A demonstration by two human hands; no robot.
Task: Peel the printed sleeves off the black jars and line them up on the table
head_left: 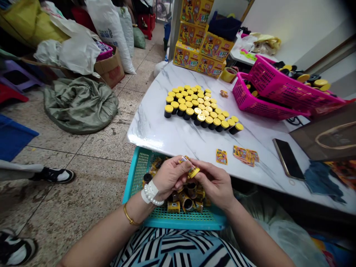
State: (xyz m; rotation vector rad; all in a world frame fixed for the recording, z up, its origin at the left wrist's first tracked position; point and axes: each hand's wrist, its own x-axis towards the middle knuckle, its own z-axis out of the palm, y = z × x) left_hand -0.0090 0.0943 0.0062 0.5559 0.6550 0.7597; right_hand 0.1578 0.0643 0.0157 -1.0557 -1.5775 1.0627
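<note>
Between my two hands is a small cup with a yellow lid (194, 172) and a printed wrap, tilted. My left hand (169, 176) pinches its upper end with thumb and fingers. At the yellow end, my right hand (215, 181) grips with thumb and forefinger. Both hands are over a teal basket (133, 174) on my lap, which holds several black cups (187, 203) in printed wraps. Beyond, on the marble-patterned table (155, 129), many black cups with yellow lids (200, 107) stand upright in a cluster. Flat printed sleeves (246, 155) lie to the right, with a single sleeve (221, 156) beside them.
Pink baskets (267, 100) with black and yellow pieces stand at the table's right. Printed boxes (203, 55) are stacked at the back, near a tape roll (228, 75). A phone (288, 158) lies at right. A person's shoe (57, 175) and a green sack (80, 105) are on the floor.
</note>
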